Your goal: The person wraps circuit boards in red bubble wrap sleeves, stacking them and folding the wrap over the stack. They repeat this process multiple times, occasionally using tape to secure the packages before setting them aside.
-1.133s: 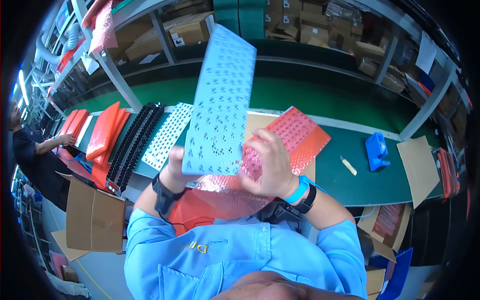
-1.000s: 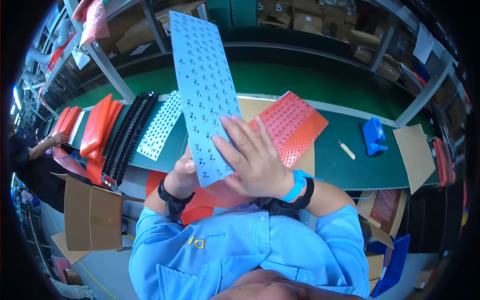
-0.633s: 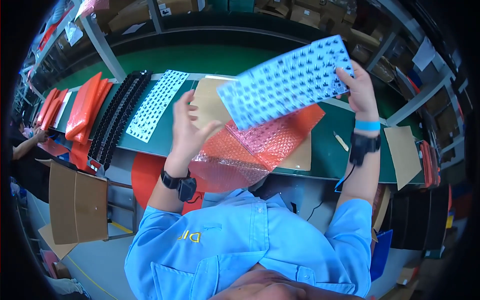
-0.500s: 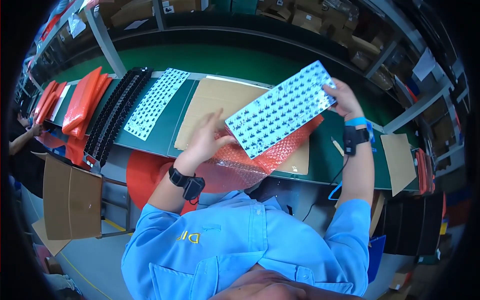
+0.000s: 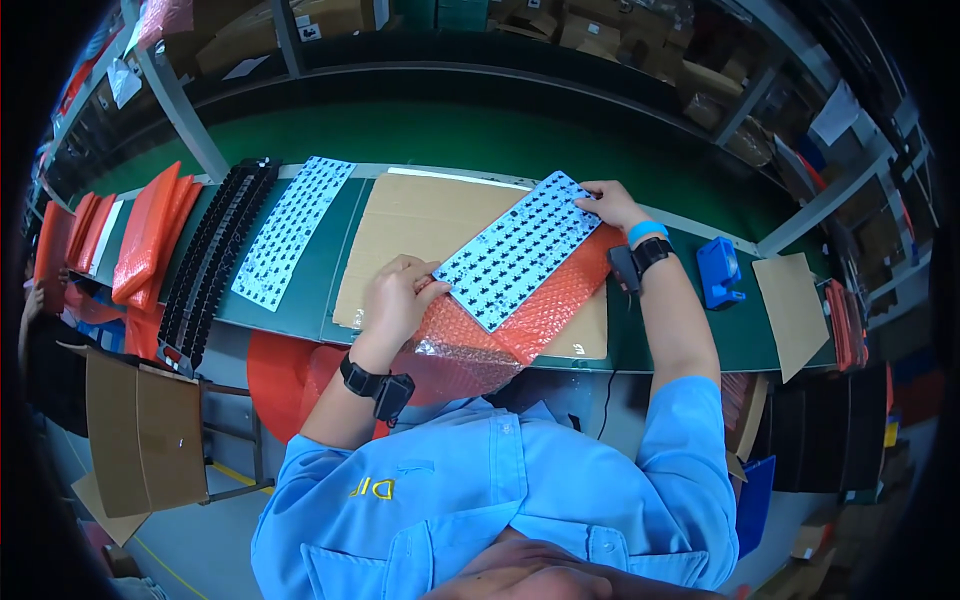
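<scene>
A white keyboard circuit board (image 5: pixel 515 250) with rows of dark marks lies slanted over a sheet of red bubble wrap (image 5: pixel 565 295). My left hand (image 5: pixel 396 300) pinches its near left corner between thumb and fingers. At the far right end, my right hand (image 5: pixel 612 205) grips the edge, thumb on top. Beneath the wrap is a flat piece of brown cardboard (image 5: pixel 400 215) on the green table (image 5: pixel 345 300). Whether the board rests fully on the wrap I cannot tell.
Left on the table are another white keyboard board (image 5: pixel 293 230), black slotted strips (image 5: pixel 218 255) and red bubble-wrap packs (image 5: pixel 150 235). A blue tool resembling a tape dispenser (image 5: pixel 717 273) and a cardboard sheet (image 5: pixel 790 310) are to the right. Another person (image 5: pixel 50 340) works at far left.
The board has come down and left toward the bubble wrap. My left hand, earlier spread beside it, now holds its corner. My right hand has moved left with the board.
</scene>
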Demonstrator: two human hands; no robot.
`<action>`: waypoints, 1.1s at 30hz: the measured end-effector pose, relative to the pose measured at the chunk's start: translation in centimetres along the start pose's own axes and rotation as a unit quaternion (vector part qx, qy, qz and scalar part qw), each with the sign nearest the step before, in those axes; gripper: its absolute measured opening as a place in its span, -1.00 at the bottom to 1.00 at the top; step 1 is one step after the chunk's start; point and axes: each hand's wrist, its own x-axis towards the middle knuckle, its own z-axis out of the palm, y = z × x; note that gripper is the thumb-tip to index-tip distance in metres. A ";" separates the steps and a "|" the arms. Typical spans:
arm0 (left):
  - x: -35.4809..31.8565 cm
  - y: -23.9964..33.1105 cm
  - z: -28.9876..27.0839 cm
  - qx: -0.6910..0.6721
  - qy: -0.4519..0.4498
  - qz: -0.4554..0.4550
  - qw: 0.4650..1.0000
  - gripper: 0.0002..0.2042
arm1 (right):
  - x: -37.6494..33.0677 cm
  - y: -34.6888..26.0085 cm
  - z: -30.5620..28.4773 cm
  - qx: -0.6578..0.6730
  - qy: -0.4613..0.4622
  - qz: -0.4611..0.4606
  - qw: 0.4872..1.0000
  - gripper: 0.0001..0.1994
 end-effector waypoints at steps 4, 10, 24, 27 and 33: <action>0.3 0.2 0.0 -0.008 -0.013 -0.019 1.000 -0.68 | 2.0 0.2 0.2 0.013 -0.033 0.081 0.996 -0.58; 0.2 0.4 -0.2 0.013 -0.013 0.013 1.000 -0.66 | 1.9 -3.3 -2.3 0.067 -0.075 0.156 0.983 -0.67; -3.8 5.2 -11.3 -0.068 0.007 0.110 0.992 -0.83 | -20.3 -5.5 -4.3 0.316 -0.025 -0.205 0.926 -0.69; -3.8 5.0 -11.2 -0.034 -0.043 0.100 0.993 -0.84 | -21.8 -1.3 0.4 0.312 -0.006 -0.148 0.939 -0.65; -5.3 4.0 -9.8 -0.021 -0.022 0.124 0.992 -0.87 | -22.0 0.5 2.1 0.274 -0.023 -0.155 0.949 -0.63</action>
